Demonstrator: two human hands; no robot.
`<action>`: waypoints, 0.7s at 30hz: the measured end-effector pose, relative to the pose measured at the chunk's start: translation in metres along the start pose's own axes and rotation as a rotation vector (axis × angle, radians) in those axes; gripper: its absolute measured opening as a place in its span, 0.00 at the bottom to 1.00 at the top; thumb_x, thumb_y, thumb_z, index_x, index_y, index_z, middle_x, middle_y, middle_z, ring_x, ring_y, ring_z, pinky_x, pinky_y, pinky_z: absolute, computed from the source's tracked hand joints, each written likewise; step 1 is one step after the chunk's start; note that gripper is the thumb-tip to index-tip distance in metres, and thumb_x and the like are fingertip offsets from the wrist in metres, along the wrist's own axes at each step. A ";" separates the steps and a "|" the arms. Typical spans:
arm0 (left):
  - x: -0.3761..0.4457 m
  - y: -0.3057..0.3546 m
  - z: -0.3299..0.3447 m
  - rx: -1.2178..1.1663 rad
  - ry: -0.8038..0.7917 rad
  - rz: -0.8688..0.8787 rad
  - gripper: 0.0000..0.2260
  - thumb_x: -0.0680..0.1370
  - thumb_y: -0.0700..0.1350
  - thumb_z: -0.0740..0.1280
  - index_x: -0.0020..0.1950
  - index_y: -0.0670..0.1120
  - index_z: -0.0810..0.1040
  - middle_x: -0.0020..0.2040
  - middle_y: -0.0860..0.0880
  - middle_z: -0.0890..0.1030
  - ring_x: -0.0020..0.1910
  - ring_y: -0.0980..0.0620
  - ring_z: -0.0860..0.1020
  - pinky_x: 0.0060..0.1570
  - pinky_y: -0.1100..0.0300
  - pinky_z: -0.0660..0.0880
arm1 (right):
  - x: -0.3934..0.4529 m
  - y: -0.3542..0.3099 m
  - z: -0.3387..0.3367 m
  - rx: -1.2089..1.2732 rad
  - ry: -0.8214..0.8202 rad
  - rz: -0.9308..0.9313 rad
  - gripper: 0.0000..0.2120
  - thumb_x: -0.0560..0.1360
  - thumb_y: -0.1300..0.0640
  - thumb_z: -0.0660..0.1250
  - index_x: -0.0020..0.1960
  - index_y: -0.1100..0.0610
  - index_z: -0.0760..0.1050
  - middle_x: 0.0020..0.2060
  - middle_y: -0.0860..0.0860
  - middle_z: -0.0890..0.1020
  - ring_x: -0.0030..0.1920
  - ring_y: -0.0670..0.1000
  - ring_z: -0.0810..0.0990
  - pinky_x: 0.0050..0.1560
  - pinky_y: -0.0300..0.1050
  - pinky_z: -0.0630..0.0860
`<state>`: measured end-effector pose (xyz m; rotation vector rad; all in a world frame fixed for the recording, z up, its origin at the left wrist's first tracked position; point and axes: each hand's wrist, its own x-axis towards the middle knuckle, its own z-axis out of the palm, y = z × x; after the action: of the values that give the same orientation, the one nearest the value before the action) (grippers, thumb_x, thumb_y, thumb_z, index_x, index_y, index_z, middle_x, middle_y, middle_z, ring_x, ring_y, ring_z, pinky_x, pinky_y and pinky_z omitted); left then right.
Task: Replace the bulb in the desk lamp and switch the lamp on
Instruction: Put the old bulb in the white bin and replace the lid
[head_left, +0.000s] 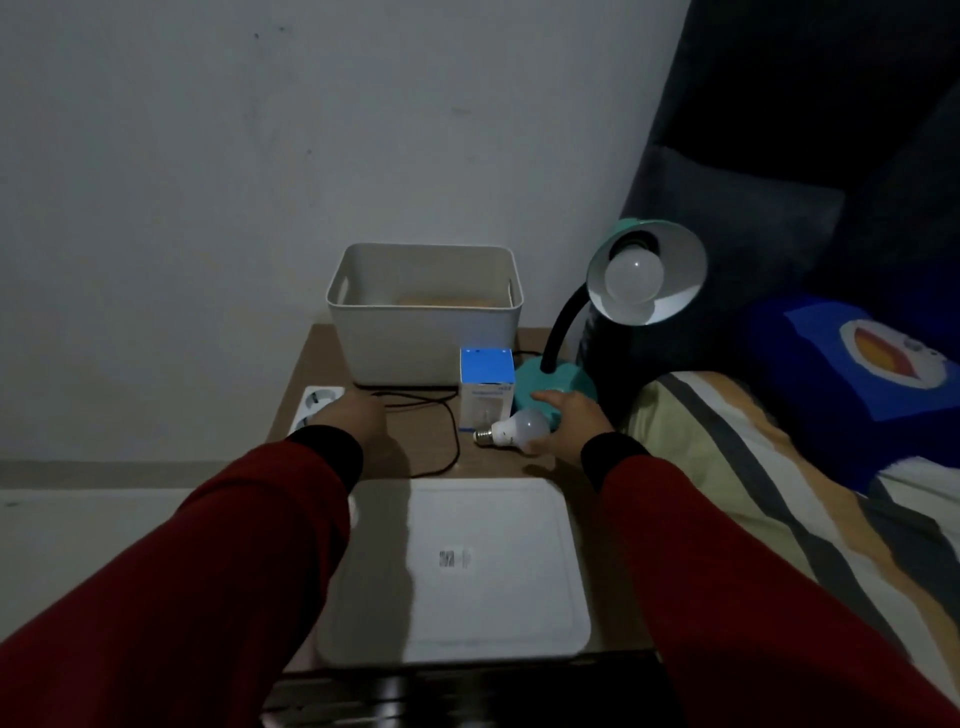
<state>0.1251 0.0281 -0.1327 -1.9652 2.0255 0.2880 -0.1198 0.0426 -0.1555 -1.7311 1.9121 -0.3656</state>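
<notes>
I am reaching with both arms over the small table (415, 447) in a dim room. The desk lamp (644, 270) is standing at the back right corner, its shade tipped toward me, and a bulb (635, 271) is sitting in the socket, unlit. A second bulb, the loose bulb (511, 429), is lying on its side on the table in front of the blue-and-white carton (487, 384), screw end pointing left.

My right hand (569, 423) is resting with fingers spread loosely, the fingertips lying on the teal lamp base (558, 387) and the palm touching the round end of the loose bulb; it is gripping nothing that I can see. My left hand (345, 418) is hovering by the power strip (317, 405) and the black cord (441, 415); its fingers are turned away from me, so I cannot tell whether they are wide or closed.

I am judging that the swap itself is done and I am now working on the switching-on step. The next move seems to call for finding the switch on the base, or checking the plug at the strip, while not rolling the loose bulb off the edge.

A white bin (423, 312) and a flat white lid (467, 566) are also sitting here.
</notes>
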 end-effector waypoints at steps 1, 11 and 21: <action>0.007 -0.001 0.001 0.018 0.004 0.002 0.18 0.80 0.51 0.59 0.63 0.40 0.76 0.65 0.42 0.77 0.65 0.45 0.74 0.61 0.54 0.72 | 0.005 0.004 0.005 0.046 0.015 0.000 0.39 0.63 0.57 0.78 0.71 0.52 0.66 0.71 0.56 0.67 0.70 0.56 0.66 0.71 0.48 0.64; 0.023 0.003 0.012 -0.009 -0.038 -0.021 0.20 0.81 0.52 0.57 0.66 0.41 0.72 0.68 0.40 0.72 0.68 0.44 0.71 0.67 0.56 0.66 | 0.019 0.024 0.028 0.240 0.092 0.016 0.33 0.62 0.60 0.78 0.66 0.54 0.73 0.63 0.55 0.75 0.63 0.54 0.74 0.62 0.39 0.68; 0.009 -0.007 -0.059 -0.037 0.093 0.074 0.21 0.77 0.51 0.65 0.66 0.41 0.74 0.65 0.42 0.76 0.64 0.43 0.74 0.65 0.54 0.72 | -0.011 -0.024 -0.026 0.351 -0.015 -0.015 0.29 0.65 0.59 0.77 0.64 0.55 0.73 0.61 0.55 0.76 0.58 0.51 0.74 0.60 0.46 0.74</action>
<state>0.1270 -0.0010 -0.0807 -1.9627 2.1698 0.2565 -0.1131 0.0464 -0.1193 -1.5106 1.7041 -0.6494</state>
